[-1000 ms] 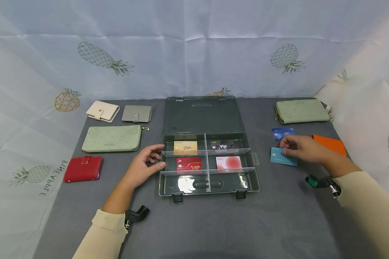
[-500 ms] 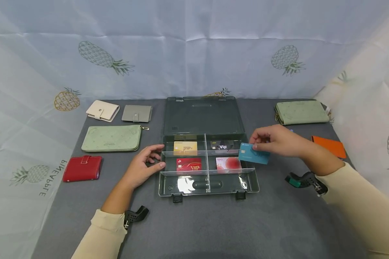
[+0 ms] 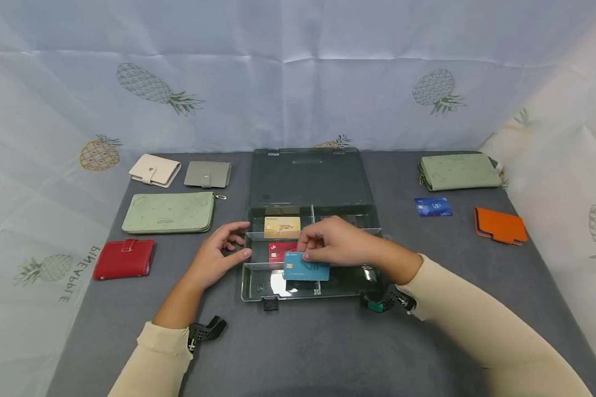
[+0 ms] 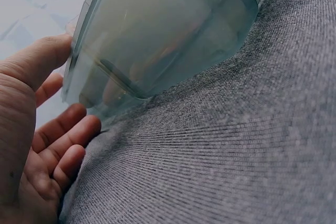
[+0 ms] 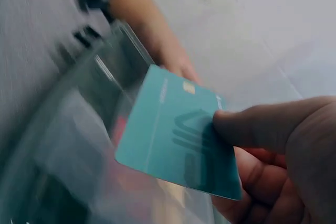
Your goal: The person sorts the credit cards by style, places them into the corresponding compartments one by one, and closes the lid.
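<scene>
Grey cloth covers the table (image 3: 328, 353), with pineapple-print sheeting behind. Above the open organizer box (image 3: 258, 286), over its near left compartment, the right hand (image 3: 338, 247) pinches a teal card (image 3: 306, 269) by its top edge: thin, stiff, slick, best held by the edges. The left hand (image 3: 217, 258) rests relaxed against the box's left wall. The clear dividers (image 3: 280, 235) and the gold card (image 3: 281, 226) and red card (image 3: 280, 251) already in the box crowd the slot; wallets lie well apart.
</scene>
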A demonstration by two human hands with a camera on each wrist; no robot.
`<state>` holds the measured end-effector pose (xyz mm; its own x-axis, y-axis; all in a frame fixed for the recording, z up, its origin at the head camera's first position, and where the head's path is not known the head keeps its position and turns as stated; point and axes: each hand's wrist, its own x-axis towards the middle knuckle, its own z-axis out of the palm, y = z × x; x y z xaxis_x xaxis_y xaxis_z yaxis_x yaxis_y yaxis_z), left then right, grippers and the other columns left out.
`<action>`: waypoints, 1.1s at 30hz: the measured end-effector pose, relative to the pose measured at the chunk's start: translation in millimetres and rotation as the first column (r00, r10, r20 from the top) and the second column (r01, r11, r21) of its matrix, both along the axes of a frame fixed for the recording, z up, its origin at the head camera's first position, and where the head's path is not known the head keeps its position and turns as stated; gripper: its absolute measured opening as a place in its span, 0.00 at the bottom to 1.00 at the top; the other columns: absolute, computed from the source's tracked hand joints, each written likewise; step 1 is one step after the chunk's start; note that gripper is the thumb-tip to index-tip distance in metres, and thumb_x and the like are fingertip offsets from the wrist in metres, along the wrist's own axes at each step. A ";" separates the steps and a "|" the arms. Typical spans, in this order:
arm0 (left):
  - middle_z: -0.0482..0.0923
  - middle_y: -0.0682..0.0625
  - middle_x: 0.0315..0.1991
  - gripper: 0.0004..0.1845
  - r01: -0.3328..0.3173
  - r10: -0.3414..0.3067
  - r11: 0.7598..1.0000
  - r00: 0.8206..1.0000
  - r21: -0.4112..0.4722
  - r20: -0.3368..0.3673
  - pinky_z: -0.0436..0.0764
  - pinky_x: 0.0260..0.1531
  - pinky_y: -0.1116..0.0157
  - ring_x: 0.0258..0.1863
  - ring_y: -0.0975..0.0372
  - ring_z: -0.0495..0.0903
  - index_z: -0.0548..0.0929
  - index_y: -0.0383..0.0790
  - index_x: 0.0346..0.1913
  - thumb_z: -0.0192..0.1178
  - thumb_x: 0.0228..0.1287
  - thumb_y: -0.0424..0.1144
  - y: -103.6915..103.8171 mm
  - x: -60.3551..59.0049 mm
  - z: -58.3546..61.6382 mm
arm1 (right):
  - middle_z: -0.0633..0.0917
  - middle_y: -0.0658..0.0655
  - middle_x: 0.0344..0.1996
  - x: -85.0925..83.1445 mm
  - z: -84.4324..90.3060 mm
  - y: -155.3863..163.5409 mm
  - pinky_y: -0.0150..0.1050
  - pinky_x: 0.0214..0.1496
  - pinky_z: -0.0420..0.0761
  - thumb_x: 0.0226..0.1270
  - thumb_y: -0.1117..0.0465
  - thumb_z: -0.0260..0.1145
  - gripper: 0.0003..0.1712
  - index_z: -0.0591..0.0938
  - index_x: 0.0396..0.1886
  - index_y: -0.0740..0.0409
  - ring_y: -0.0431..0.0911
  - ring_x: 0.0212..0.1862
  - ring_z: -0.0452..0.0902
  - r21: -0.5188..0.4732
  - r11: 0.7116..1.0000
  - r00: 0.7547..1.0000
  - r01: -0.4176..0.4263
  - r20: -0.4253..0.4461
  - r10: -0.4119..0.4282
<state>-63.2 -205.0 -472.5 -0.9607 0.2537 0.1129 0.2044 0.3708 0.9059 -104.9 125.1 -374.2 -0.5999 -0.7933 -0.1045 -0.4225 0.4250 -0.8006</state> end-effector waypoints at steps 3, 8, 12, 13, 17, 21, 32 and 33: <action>0.80 0.42 0.61 0.33 -0.008 0.008 1.000 1.000 -0.003 0.001 0.74 0.48 0.66 0.50 0.53 0.81 0.78 0.42 0.73 0.75 0.66 0.33 0.6 0.3 -0.8 | 0.84 0.41 0.27 8.1 -6.6 -20.8 0.34 0.36 0.79 0.70 0.63 0.76 0.02 0.89 0.37 0.53 0.36 0.30 0.77 0.000 1.000 0.999 -0.012 -0.047 0.012; 0.80 0.42 0.62 0.33 -0.003 0.003 1.000 1.000 -0.011 -0.010 0.74 0.48 0.66 0.50 0.54 0.81 0.78 0.41 0.73 0.74 0.67 0.33 1.3 -0.2 -1.2 | 0.85 0.39 0.27 22.8 -17.5 -40.9 0.32 0.37 0.80 0.66 0.62 0.78 0.06 0.89 0.33 0.48 0.30 0.30 0.78 0.038 0.999 0.981 -0.013 -0.191 0.020; 0.80 0.42 0.61 0.32 -0.006 0.005 1.000 1.000 -0.013 -0.012 0.74 0.48 0.66 0.50 0.54 0.81 0.78 0.41 0.73 0.74 0.67 0.33 1.2 -0.7 -1.9 | 0.86 0.38 0.26 32.0 -25.7 -45.9 0.33 0.39 0.78 0.64 0.59 0.80 0.06 0.89 0.32 0.45 0.31 0.31 0.78 0.098 0.995 0.922 -0.031 -0.381 0.066; 0.80 0.42 0.61 0.32 -0.007 0.007 1.000 1.000 -0.015 -0.011 0.74 0.48 0.66 0.50 0.54 0.81 0.78 0.41 0.73 0.75 0.66 0.33 1.0 -0.7 -2.0 | 0.86 0.38 0.26 33.6 -26.9 -46.0 0.34 0.40 0.77 0.64 0.58 0.81 0.06 0.90 0.32 0.44 0.32 0.31 0.78 0.116 0.993 0.897 -0.038 -0.433 0.085; 0.80 0.42 0.61 0.33 -0.012 0.012 1.000 1.000 -0.017 -0.005 0.74 0.48 0.66 0.50 0.54 0.81 0.78 0.41 0.73 0.75 0.66 0.33 0.7 0.2 -0.5 | 0.89 0.37 0.29 36.2 -29.6 -42.8 0.40 0.44 0.75 0.65 0.55 0.80 0.04 0.93 0.38 0.42 0.37 0.34 0.78 0.181 0.981 0.824 -0.065 -0.545 0.155; 0.80 0.42 0.61 0.32 -0.014 0.014 1.000 1.000 -0.028 0.002 0.74 0.48 0.66 0.50 0.54 0.81 0.78 0.42 0.73 0.75 0.67 0.34 0.4 0.9 0.8 | 0.90 0.39 0.33 34.0 -28.4 -31.9 0.40 0.45 0.75 0.67 0.53 0.80 0.12 0.94 0.49 0.45 0.38 0.32 0.75 0.144 0.985 0.851 -0.093 -0.502 0.154; 0.80 0.43 0.62 0.33 -0.009 0.009 1.000 1.000 -0.029 0.007 0.74 0.48 0.65 0.51 0.54 0.80 0.78 0.43 0.74 0.75 0.67 0.35 0.0 1.6 1.3 | 0.91 0.48 0.46 -1.0 -23.5 56.4 0.45 0.41 0.82 0.66 0.64 0.79 0.15 0.91 0.52 0.56 0.45 0.42 0.84 -0.172 0.985 0.932 0.010 -0.355 -0.071; 0.80 0.43 0.62 0.33 -0.010 0.010 1.000 1.000 -0.029 0.009 0.74 0.48 0.65 0.51 0.54 0.80 0.78 0.43 0.74 0.75 0.67 0.35 0.0 1.8 1.3 | 0.91 0.48 0.46 -6.6 -23.7 68.9 0.46 0.41 0.83 0.66 0.65 0.79 0.15 0.91 0.52 0.57 0.45 0.44 0.84 -0.175 0.984 0.932 0.029 -0.352 -0.090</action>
